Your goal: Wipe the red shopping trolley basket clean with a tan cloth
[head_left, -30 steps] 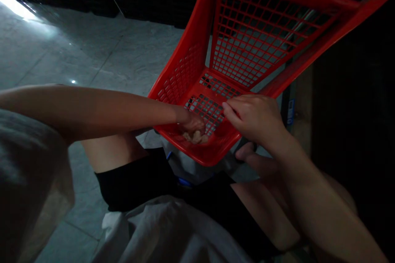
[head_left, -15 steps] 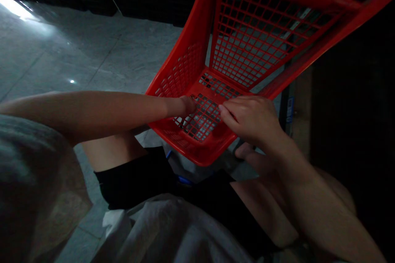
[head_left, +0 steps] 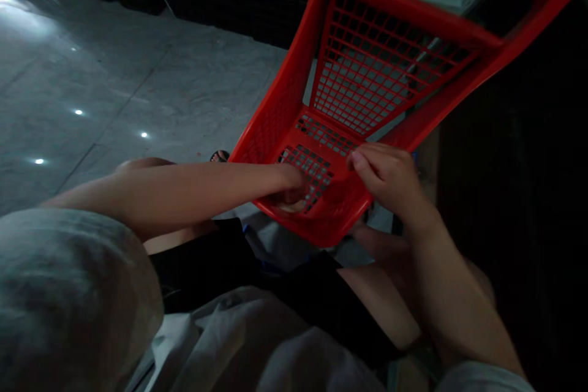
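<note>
Floor [head_left: 114,86]: gray, shiny.
Left hand [head_left: 292,182]: in the red basket [head_left: 321,229], at a pale wad [head_left: 294,206]; can't tell if gripping.
Right hand [head_left: 386,174]: holds the basket's side.

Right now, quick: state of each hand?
Left hand: inside the red basket, at something pale; grip cannot be told.
Right hand: closed on the basket's rim.

Head-worn view, facing forward and down; close, above a red basket [head_left: 321,234]
</note>
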Demonstrator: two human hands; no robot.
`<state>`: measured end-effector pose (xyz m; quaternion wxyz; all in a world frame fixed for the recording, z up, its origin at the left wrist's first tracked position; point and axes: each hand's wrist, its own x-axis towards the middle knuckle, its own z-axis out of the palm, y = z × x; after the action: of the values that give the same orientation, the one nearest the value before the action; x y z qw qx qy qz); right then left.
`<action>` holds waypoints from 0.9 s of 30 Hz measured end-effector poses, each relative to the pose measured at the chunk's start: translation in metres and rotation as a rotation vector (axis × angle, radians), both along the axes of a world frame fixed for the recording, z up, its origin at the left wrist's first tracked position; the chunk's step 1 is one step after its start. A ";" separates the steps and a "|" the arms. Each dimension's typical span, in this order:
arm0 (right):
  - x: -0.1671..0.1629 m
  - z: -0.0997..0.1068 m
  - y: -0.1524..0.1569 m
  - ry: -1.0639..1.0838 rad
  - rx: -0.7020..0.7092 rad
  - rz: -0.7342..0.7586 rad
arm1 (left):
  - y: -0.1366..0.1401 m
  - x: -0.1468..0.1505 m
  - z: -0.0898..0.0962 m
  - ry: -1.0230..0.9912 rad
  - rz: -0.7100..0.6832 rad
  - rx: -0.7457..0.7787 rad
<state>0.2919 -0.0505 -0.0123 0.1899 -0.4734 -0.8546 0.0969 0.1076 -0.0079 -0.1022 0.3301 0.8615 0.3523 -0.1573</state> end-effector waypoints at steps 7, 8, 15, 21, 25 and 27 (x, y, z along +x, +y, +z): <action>-0.006 0.012 0.007 -0.076 -0.197 -0.177 | -0.019 -0.005 0.066 -0.353 -0.060 0.123; -0.007 0.012 0.009 -0.112 -0.251 -0.152 | -0.017 -0.013 0.069 -0.470 -0.003 0.177; -0.021 0.021 0.016 0.008 -0.523 0.071 | -0.004 -0.055 0.075 -0.788 0.204 0.297; -0.043 0.036 0.021 -0.560 -0.600 -0.028 | -0.003 -0.104 0.113 -0.257 -0.222 0.006; -0.079 0.018 0.038 -0.623 -0.868 0.156 | -0.007 -0.118 0.118 -0.100 -0.446 -0.268; -0.100 -0.004 0.045 -0.671 -1.011 0.238 | -0.008 -0.116 0.109 -0.084 -0.428 -0.342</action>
<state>0.1922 -0.0057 -0.0168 -0.3490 -0.4111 -0.7631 0.3562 -0.0087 -0.0161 0.0072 0.4443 0.8539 0.1164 -0.2446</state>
